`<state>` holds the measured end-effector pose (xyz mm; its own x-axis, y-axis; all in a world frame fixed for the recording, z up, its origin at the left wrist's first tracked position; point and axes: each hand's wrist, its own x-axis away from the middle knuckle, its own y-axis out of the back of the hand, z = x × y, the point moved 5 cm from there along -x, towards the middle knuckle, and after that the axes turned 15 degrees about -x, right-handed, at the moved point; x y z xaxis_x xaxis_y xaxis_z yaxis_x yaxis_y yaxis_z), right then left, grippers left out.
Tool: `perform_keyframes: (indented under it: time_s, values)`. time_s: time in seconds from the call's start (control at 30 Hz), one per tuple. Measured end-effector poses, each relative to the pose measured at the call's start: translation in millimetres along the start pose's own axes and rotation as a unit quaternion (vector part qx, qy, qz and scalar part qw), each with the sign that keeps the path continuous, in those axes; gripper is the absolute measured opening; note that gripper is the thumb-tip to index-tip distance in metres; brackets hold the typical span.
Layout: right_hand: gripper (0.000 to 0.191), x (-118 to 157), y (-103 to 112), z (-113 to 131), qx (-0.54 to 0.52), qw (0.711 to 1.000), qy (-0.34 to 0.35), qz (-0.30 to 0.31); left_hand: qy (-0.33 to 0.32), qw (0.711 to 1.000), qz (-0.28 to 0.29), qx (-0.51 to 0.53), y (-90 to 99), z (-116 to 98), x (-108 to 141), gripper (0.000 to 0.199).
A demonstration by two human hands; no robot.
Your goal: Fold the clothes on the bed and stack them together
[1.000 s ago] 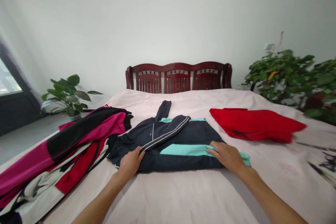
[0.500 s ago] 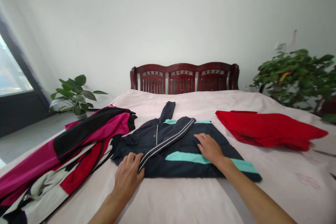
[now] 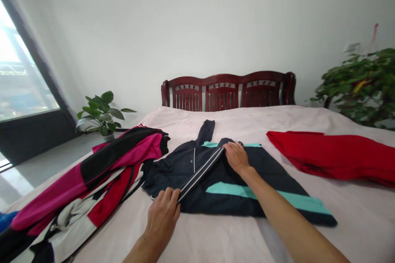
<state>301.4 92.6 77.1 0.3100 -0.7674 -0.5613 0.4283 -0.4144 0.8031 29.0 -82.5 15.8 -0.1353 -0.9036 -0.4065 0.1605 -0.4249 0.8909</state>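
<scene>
A dark navy jacket [image 3: 179, 158] with white piping and teal stripes lies on the pink bedsheet [image 3: 216, 240]. One of its sleeves [image 3: 202, 174] is folded diagonally across the body; the other points toward the headboard. My left hand [image 3: 163, 213] grips the near end of the folded sleeve at the jacket's front left. Farther up, my right hand [image 3: 237, 157] has its fingers closed on the sleeve's far end. The teal-striped part [image 3: 296, 201] of the dark cloth spreads flat to the right, partly beneath my right forearm.
Magenta, black, red and white garments [image 3: 108, 176] are heaped at the left. A folded red cloth [image 3: 333, 156] rests at the right. Behind stand a dark wooden headboard [image 3: 222, 90] and potted plants [image 3: 101, 113] on both sides.
My right hand has moved up and left from the flat dark cloth and taken hold of the sleeve's far end. The view has shifted left. My left hand stays on the sleeve.
</scene>
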Motion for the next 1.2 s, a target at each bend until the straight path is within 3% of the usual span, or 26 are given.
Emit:
perform_keyframes:
  time_s: [0.13,0.3,0.43,0.53,0.67,0.8,0.9,1.03,1.13,1.2]
  values:
    - [0.038,-3,40,5,0.000,0.999,0.032,-0.022,0.020,0.999,0.025,0.008,-0.5,6,-9,0.034]
    - [0.026,40,69,-5,-0.019,0.991,0.130,0.011,0.075,0.996,0.022,0.039,-4.0,23,-16,0.032]
    - [0.012,85,55,-31,0.026,0.988,0.117,0.095,0.087,0.994,0.002,0.065,-7.7,30,-16,0.032]
    - [0.012,101,43,-55,0.047,0.996,0.030,0.075,0.085,0.994,-0.007,0.073,-11.9,32,-13,0.034]
    - [0.041,97,29,-67,0.050,0.998,-0.022,0.037,0.083,0.992,-0.026,0.094,-16.5,37,-7,0.034]
    - [0.032,79,29,-70,0.052,0.998,-0.023,0.027,0.073,0.990,-0.043,0.108,-16.4,39,-5,0.032]
    - [0.033,64,52,-79,0.055,0.997,-0.049,-0.001,0.085,0.991,-0.028,0.099,-14.9,38,-7,0.029]
    - [0.033,57,108,-83,0.076,0.994,-0.040,-0.071,0.122,0.988,0.001,0.094,-13.2,38,-13,0.025]
    - [0.031,79,142,-75,0.100,0.986,-0.010,-0.131,0.140,0.987,0.018,0.081,-13.4,39,-16,0.023]
    - [0.032,107,147,-74,0.102,0.987,-0.006,-0.126,0.147,0.987,0.028,0.067,-13.6,39,-17,0.021]
